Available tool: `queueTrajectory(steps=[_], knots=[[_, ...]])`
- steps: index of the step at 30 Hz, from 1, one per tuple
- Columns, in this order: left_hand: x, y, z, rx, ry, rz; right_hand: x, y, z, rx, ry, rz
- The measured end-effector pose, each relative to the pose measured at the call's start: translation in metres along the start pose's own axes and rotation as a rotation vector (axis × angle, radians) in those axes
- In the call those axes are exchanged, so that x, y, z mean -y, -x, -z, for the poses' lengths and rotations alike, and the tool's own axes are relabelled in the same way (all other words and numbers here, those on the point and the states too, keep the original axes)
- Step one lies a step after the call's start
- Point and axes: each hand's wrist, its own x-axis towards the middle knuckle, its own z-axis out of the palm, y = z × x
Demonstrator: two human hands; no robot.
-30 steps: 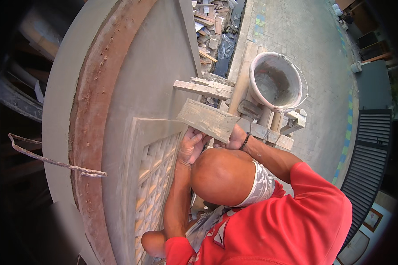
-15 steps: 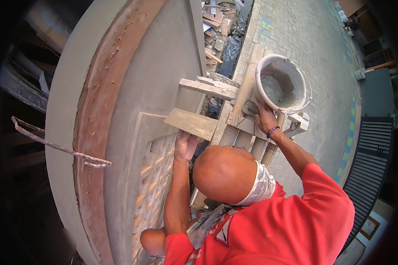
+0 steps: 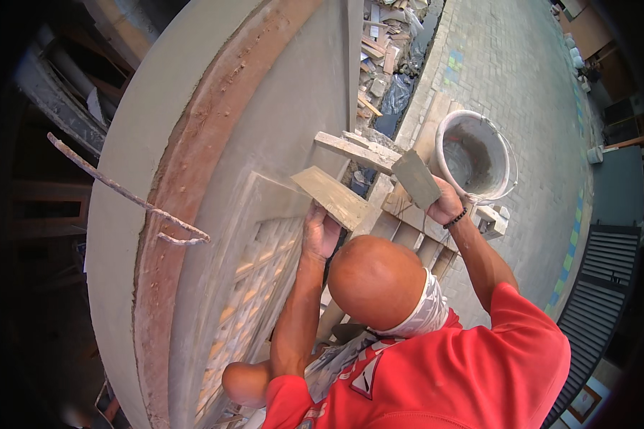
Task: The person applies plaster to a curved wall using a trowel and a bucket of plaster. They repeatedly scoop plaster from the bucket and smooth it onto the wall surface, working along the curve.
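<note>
My left hand grips the underside of a pale, mortar-smeared rectangular board beside the grey plastered wall, just above its recessed lattice panel. My right hand holds a small, grey, flat rectangular float, tilted, at the near left side of a dirty white bucket. The bucket has a wire handle and grey residue inside, and stands on a wooden plank platform. The board and the float are apart. My left fingers are partly hidden under the board.
A bent, rusty metal bar juts across the wall's curved reddish band at left. A wooden beam crosses near the wall. Behind lie a rubble-filled drain and a paved lane, with a dark slatted gate at right.
My right hand went from the board to beside the bucket, and is now raised holding the grey float. My left hand still holds the board, whose angle has shifted. The view has shifted slightly.
</note>
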Motion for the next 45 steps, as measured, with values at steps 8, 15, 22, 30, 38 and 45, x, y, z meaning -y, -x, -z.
queueTrajectory(steps=[8, 15, 22, 30, 38, 45], knots=[[0.005, -0.004, -0.023, 0.034, 0.008, -0.017, 0.006, 0.0, 0.011, -0.065, 0.129, 0.007], [0.006, -0.004, -0.014, 0.011, 0.02, -0.021, -0.012, 0.013, 0.04, -0.231, 1.537, 0.322], [0.001, 0.002, -0.028, -0.047, -0.012, 0.009, -0.03, 0.011, 0.067, -0.36, 1.549, 0.395], [0.006, -0.002, -0.027, 0.042, 0.037, 0.01, -0.017, 0.002, 0.082, -0.244, 0.789, 0.055], [-0.002, -0.006, -0.036, 0.082, 0.214, 0.089, 0.01, 0.012, -0.018, 0.044, 0.118, 0.084], [-0.011, -0.001, -0.055, 0.066, -0.086, -0.019, 0.011, -0.013, -0.069, 0.224, 0.139, 0.073]])
